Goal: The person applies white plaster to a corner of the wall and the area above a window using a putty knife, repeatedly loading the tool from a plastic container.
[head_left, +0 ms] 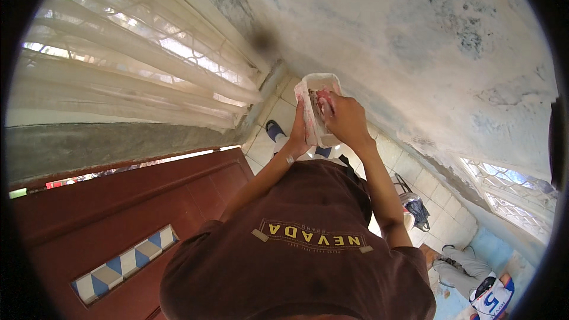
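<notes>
In front of my chest I hold a white rectangular plastic container [339, 136] smeared with pink. My left hand [300, 133] grips its left wall, with the fingers stretched up along the side. My right hand [347, 120] reaches over the right rim with its fingers curled inside. Between those fingers is a pink-smeared tool [323, 96] with a greyish part against the inner left wall; its exact kind is hard to make out. Part of the container's inside is hidden by the right hand.
A patchy plastered wall [409, 41] rises ahead. To the left are a curtained window [142, 53] and a brown door [195, 201]. A dark bag [418, 210] stands on the tiled floor [438, 195]. Another person [474, 272] is at the lower right.
</notes>
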The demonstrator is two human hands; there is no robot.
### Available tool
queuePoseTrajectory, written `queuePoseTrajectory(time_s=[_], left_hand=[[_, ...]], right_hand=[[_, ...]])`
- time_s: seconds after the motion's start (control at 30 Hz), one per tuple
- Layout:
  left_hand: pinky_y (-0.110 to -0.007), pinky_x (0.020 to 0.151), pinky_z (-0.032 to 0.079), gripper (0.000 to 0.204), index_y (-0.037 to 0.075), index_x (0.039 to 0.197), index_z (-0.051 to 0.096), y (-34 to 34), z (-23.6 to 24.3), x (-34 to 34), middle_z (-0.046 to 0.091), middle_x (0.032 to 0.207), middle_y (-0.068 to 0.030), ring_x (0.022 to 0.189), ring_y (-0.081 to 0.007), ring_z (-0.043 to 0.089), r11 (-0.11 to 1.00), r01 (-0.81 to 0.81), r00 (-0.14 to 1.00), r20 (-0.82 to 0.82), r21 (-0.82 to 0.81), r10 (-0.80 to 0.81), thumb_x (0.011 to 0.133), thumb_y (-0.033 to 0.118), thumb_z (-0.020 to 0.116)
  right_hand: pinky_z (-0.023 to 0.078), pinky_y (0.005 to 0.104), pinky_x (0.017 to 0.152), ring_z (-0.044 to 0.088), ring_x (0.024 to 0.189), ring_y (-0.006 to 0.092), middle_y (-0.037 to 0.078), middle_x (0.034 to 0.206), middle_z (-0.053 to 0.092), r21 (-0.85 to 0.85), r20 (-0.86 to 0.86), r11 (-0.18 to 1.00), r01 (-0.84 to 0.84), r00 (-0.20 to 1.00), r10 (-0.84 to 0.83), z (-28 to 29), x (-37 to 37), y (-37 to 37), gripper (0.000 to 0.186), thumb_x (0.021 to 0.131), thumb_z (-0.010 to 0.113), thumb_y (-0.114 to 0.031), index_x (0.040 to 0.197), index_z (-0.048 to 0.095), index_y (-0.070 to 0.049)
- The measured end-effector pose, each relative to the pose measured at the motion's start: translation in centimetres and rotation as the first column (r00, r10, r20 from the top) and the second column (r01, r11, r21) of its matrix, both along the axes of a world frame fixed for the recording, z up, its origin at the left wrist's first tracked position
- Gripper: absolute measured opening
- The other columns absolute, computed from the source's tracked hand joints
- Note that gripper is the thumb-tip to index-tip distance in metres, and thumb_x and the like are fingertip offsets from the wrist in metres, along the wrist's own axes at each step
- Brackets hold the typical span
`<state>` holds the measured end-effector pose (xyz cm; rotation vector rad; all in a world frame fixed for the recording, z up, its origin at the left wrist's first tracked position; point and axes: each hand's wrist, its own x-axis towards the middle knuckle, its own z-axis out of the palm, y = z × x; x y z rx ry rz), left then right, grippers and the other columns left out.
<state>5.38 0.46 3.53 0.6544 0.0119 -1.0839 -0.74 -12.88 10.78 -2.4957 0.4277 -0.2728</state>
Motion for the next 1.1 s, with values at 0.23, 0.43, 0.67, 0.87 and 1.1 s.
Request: queuePoseTrajectory(time_s=[0.23, 0.43, 0.67, 0.87, 1.1], left_hand=[[-0.045, 0.114, 0.044, 0.075, 0.016, 0.156, 0.034, -0.2, -1.6, -1.2, 0.050, 0.149, -0.0081, 0.135, -0.0248, 0.052, 0.997, 0.080, 0.995, -0.054, -0.015, -0.081, 0.104, 0.069, 0.027], [-0.046, 0.114, 0.045, 0.081, 0.015, 0.159, 0.030, -0.7, -1.6, -1.6, 0.047, 0.153, -0.0103, 0.134, -0.0267, 0.054, 0.994, 0.096, 0.994, -0.038, -0.045, -0.098, 0.102, 0.072, 0.028], [-0.047, 0.113, 0.045, 0.084, 0.013, 0.159, 0.028, -0.6, -1.5, -1.4, 0.047, 0.153, -0.0136, 0.135, -0.0292, 0.053, 0.987, 0.156, 0.988, 0.007, -0.037, -0.156, 0.101, 0.073, 0.027], [-0.047, 0.113, 0.046, 0.083, 0.013, 0.158, 0.030, 0.0, -1.2, -1.3, 0.047, 0.152, -0.0135, 0.136, -0.0287, 0.053, 0.995, 0.101, 0.995, 0.015, -0.019, -0.101, 0.101, 0.073, 0.026], [-0.048, 0.113, 0.046, 0.081, 0.013, 0.158, 0.031, 0.4, -0.1, -0.3, 0.048, 0.150, -0.0123, 0.133, -0.0274, 0.054, 0.987, 0.141, 0.990, -0.002, -0.078, -0.142, 0.102, 0.071, 0.023]], right_hand=[[0.052, 0.0526, 0.065, 0.067, 0.071, 0.0423, 0.021, 0.080, 0.069, 0.109, 0.072, 0.990, 0.090, 0.993, -0.098, 0.3, -3.3, 1.0, 0.018, 0.095, 0.061, -0.020, 0.095, 0.069, -0.004], [0.049, 0.0437, 0.059, 0.067, 0.066, 0.0395, 0.020, 0.078, 0.068, 0.198, 0.315, 0.942, 0.269, 0.893, -0.321, 3.3, -6.3, 0.5, 0.012, 0.093, 0.064, -0.010, 0.098, 0.069, -0.001], [0.050, 0.0369, 0.059, 0.068, 0.065, 0.0322, 0.019, 0.080, 0.069, 0.159, 0.660, 0.909, 0.385, 0.643, -0.388, -0.8, -7.7, 1.9, 0.009, 0.094, 0.063, -0.003, 0.100, 0.068, 0.002], [0.055, 0.0433, 0.068, 0.069, 0.076, 0.0399, 0.022, 0.089, 0.071, 0.280, 0.340, 0.926, 0.254, 0.876, -0.343, 1.4, -8.1, 2.6, 0.020, 0.091, 0.065, -0.004, 0.110, 0.069, 0.001], [0.053, 0.0412, 0.068, 0.070, 0.075, 0.0363, 0.021, 0.086, 0.071, 0.283, 0.332, 0.939, 0.194, 0.899, -0.286, 1.8, -7.5, 2.5, 0.017, 0.092, 0.064, -0.003, 0.108, 0.070, 0.001]])
